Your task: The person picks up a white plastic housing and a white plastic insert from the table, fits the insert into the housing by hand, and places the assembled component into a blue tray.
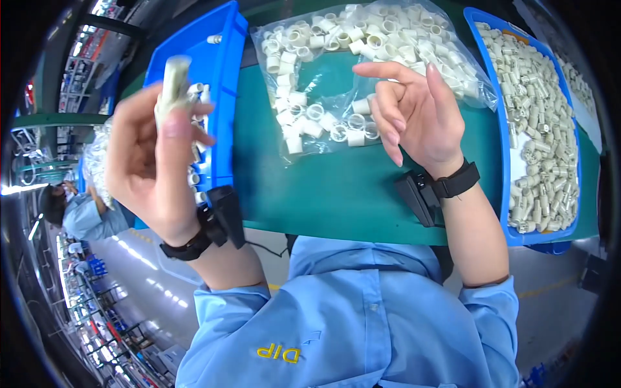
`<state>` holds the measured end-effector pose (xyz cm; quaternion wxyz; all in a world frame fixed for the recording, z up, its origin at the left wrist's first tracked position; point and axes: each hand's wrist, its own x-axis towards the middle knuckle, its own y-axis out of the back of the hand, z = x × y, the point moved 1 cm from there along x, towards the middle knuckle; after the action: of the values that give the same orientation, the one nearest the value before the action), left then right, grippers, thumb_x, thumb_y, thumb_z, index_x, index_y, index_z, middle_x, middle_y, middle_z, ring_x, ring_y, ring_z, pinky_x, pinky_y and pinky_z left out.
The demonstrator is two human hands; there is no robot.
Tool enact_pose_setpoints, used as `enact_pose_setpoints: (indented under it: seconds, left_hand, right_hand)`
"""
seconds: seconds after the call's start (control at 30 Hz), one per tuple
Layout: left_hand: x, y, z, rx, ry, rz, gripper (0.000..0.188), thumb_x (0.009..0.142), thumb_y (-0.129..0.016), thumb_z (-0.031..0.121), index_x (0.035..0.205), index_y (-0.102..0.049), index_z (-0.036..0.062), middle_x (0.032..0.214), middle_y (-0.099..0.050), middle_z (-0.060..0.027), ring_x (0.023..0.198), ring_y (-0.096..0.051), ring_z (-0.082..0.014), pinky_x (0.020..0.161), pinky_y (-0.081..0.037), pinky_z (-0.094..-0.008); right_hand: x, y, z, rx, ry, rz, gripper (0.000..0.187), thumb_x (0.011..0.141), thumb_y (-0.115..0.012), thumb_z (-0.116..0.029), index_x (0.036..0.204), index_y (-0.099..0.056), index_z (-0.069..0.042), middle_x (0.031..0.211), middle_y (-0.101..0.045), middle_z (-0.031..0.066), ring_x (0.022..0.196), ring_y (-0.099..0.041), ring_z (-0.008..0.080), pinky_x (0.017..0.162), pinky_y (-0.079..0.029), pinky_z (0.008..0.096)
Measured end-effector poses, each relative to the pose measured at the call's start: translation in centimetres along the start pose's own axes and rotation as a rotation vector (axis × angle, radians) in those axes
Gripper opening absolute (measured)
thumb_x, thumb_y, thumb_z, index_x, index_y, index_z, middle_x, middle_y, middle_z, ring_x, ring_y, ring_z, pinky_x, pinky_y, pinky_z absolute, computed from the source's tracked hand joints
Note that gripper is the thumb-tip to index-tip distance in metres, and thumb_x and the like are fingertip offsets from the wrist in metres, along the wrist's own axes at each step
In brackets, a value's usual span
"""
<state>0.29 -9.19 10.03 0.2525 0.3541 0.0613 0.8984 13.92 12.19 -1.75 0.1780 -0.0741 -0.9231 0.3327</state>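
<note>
My left hand point(152, 161) is closed on a small off-white cylindrical part point(174, 81), held up between thumb and fingers and smeared by motion. It hovers over the near side of a blue bin point(224, 97), where several white parts lie. My right hand point(424, 116) holds nothing; its fingers are apart, with the index finger stretched to the left. Beneath it a clear plastic bag point(323, 139) lies spread on the table, with many short white plastic rings point(388, 32) in and on it.
A second blue bin point(506, 194) on the right is heaped with off-white cylindrical parts point(540, 129). The green table point(310, 200) ends just before my body. Black devices point(419, 194) are strapped to both wrists. At the far left sits another person point(90, 213) in a blue shirt.
</note>
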Motion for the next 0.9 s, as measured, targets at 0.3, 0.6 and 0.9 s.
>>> enact_pose_setpoints:
  seconds: [0.3,0.6,0.9]
  left_hand:
    - [0.1,7.5,-4.6,0.585,0.292,0.358,0.027,0.101,-0.055,0.021,0.108,-0.066,-0.0026,0.1,-0.07,-0.0162,0.069,-0.063,-0.0108,0.057,-0.047,-0.0211]
    - [2.0,-8.6,-7.1,0.633,0.011,-0.441,0.014,0.089,-0.062,0.014,0.1,-0.072,0.0116,0.1,-0.069,-0.0133,0.078,-0.066,-0.033,0.068,-0.054,-0.0376]
    - [2.0,-10.8,-12.7,0.437,0.224,-0.252,0.017,0.082,-0.071,0.014,0.099,-0.073,0.0097,0.093,-0.072,-0.0105,0.073,-0.067,-0.0258,0.07,-0.053,-0.0358]
  right_hand:
    - [0.2,-0.2,0.2,-0.054,0.015,-0.018,0.063,0.105,-0.027,-0.041,0.131,-0.046,0.013,0.06,-0.039,0.0009,0.051,-0.048,0.0106,0.033,-0.046,0.0245]
    - [0.0,0.2,-0.2,-0.079,0.084,0.087,0.05,0.104,-0.032,-0.033,0.113,-0.054,0.011,0.059,-0.037,0.0016,0.049,-0.048,0.0118,0.031,-0.043,0.0249]
    - [-0.5,0.6,-0.2,-0.118,0.083,0.128,0.036,0.1,-0.043,-0.023,0.1,-0.057,0.009,0.056,-0.037,0.0013,0.044,-0.046,0.0116,0.032,-0.042,0.0251]
